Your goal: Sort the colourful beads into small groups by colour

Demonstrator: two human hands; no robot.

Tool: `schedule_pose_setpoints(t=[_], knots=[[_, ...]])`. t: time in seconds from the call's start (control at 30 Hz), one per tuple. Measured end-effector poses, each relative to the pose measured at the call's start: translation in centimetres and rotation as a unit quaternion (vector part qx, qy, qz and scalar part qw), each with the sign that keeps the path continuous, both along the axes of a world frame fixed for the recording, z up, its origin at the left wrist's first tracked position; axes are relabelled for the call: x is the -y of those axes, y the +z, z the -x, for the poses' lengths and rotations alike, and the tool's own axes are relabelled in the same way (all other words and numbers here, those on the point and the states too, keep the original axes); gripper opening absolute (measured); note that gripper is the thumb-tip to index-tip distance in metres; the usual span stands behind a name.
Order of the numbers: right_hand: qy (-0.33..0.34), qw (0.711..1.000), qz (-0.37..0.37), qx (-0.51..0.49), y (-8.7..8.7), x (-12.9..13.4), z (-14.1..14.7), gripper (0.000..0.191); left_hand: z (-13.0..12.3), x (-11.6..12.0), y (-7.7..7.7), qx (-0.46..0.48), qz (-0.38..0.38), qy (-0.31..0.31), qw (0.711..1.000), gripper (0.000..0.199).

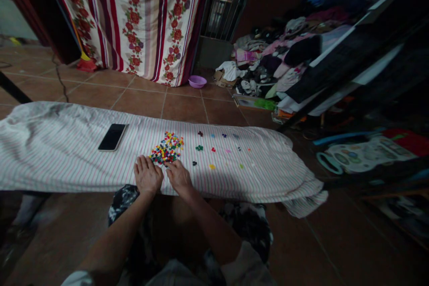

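Observation:
A pile of small multicoloured beads (pixel 168 146) lies on a striped cloth. My left hand (pixel 148 175) rests flat at the pile's near left edge, its fingers stretched out. At the near right edge, my right hand (pixel 180 178) has its fingers bent together and the tips against the beads; anything between them is too small to make out. Right of the pile sit little one-colour groups, among them green beads (pixel 199 148), yellow beads (pixel 212 166), red beads (pixel 213 149) and black beads (pixel 194 163).
The striped cloth (pixel 77 161) covers a long, narrow surface before my knees. A phone (pixel 113 137) lies left of the pile. Beyond are a floral curtain (pixel 134 22), a purple basin (pixel 197 81) on the tiled floor and heaped clothes (pixel 268 60).

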State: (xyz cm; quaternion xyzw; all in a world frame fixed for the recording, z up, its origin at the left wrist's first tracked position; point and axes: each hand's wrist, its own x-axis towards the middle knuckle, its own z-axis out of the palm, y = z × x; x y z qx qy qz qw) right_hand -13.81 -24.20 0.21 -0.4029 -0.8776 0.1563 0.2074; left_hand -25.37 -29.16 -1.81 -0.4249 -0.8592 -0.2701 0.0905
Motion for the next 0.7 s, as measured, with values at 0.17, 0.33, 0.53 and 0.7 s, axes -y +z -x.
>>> schedule_pose_setpoints(t=[0.17, 0.33, 0.53, 0.7], knots=[[-0.022, 1.0, 0.01, 0.02, -0.46, -0.39, 0.77, 0.026, 0.0, 0.0, 0.02, -0.007, 0.008, -0.004, 1.0, 0.06], [-0.023, 0.999, 0.028, 0.018, -0.19, -0.55, 0.88, 0.023, 0.01, -0.05, -0.09, -0.017, 0.009, 0.001, 1.0, 0.059], [-0.021, 0.999, 0.028, -0.002, 0.13, -0.37, 0.76, 0.019, -0.01, -0.05, 0.04, -0.022, 0.011, 0.003, 1.0, 0.059], [-0.009, 0.998, 0.033, -0.055, -0.28, -0.4, 0.49, 0.017, 0.0, 0.01, 0.11, -0.032, 0.021, 0.004, 0.999, 0.059]])
